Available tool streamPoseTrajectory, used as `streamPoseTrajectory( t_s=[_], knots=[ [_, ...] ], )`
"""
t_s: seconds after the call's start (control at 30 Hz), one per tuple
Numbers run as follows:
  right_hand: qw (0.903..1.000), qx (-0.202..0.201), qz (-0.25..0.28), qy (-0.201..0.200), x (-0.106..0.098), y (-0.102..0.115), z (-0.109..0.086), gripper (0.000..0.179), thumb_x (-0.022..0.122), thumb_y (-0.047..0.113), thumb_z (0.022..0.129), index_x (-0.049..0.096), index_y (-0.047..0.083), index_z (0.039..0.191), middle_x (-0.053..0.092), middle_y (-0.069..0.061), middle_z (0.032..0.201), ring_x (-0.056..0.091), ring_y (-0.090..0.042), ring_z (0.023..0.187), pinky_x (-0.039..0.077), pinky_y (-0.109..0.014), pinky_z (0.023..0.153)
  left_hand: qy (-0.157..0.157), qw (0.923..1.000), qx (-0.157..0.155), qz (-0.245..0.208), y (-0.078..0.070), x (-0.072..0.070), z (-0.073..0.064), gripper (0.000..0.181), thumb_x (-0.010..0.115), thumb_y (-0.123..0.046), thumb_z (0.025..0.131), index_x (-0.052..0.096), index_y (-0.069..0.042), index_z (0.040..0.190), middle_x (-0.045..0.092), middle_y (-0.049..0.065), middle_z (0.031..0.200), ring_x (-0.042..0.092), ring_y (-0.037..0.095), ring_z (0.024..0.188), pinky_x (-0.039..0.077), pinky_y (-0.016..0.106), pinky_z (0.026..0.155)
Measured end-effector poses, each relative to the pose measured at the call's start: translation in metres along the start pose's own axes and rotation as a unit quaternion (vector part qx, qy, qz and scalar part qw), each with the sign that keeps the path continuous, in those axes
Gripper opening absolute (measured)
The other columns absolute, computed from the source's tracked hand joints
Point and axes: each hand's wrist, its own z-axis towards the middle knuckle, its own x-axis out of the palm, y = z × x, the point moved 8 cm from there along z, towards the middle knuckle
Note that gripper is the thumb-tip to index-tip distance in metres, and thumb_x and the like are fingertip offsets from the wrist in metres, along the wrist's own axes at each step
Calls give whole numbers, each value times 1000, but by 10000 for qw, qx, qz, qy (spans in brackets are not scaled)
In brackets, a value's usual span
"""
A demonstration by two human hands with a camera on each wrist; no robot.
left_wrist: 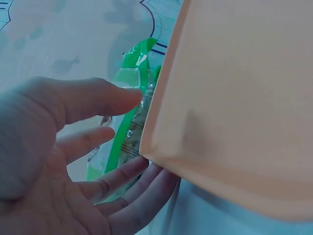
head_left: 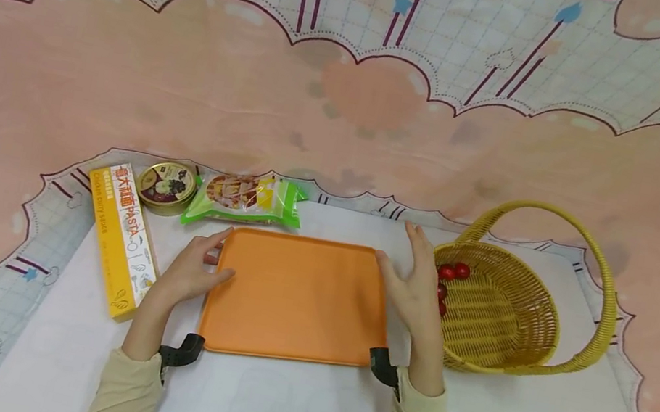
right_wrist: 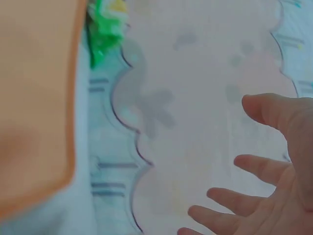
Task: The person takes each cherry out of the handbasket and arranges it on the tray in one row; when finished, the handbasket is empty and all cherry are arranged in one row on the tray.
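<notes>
An orange rectangular tray (head_left: 296,303) lies flat on the white table, between the two hands. My left hand (head_left: 190,273) is at its left edge, with thumb and fingers spread. In the left wrist view, the lower fingertips (left_wrist: 164,178) meet the tray's corner from outside, while the thumb stays apart from it. My right hand (head_left: 419,292) is beside the tray's right edge, fingers extended and thumb close to the upper right corner. The right wrist view shows those fingers (right_wrist: 239,208) spread, holding nothing, with a gap between them and the tray's edge (right_wrist: 73,122).
A yellow woven basket (head_left: 540,309) with a tall handle and several small red fruits (head_left: 447,272) stands right of my right hand. At the back left are a yellow pasta box (head_left: 116,234), a round tin (head_left: 166,186) and a green food packet (head_left: 245,198). Patterned cloth rises behind.
</notes>
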Motion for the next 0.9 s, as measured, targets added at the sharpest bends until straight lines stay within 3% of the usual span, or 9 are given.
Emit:
streamPoseTrajectory(
  t_s=[0.23,0.5,0.63,0.77,0.9],
  knots=[
    [9987,464,-25,-206,-45,-17,6,65,63,23,95,37,5,152,33,-22,153,31,-40,140,26,-56,114,189,9997,-164,21,9,2,-2,81,74,-4,80,34,1,150,50,29,124,59,39,105,48,50,90],
    [9837,1737,1,-466,-94,-50,11,63,54,33,98,37,4,151,39,-27,149,46,-45,127,43,-55,100,343,9993,18,129,8,3,-2,80,73,5,75,36,6,147,52,27,114,60,34,97,50,44,83],
    [9730,2243,-91,-530,-107,-67,16,62,51,35,98,43,-4,146,42,-32,144,44,-45,130,39,-54,104,309,9994,37,129,7,2,-2,78,72,6,77,37,5,146,53,25,111,60,33,95,50,44,82],
    [9675,2480,-331,-355,-112,-82,23,60,49,34,99,46,-11,139,49,-35,135,50,-45,122,43,-51,100,297,9995,86,101,7,1,-1,76,71,6,77,39,7,146,55,24,110,61,33,95,50,45,82],
    [9631,2678,-217,-161,-110,-95,28,59,48,32,99,46,-13,138,48,-34,136,49,-40,119,43,-46,97,285,9995,132,81,7,1,-1,76,71,7,76,39,7,145,55,24,109,61,33,94,51,44,82]
  ],
)
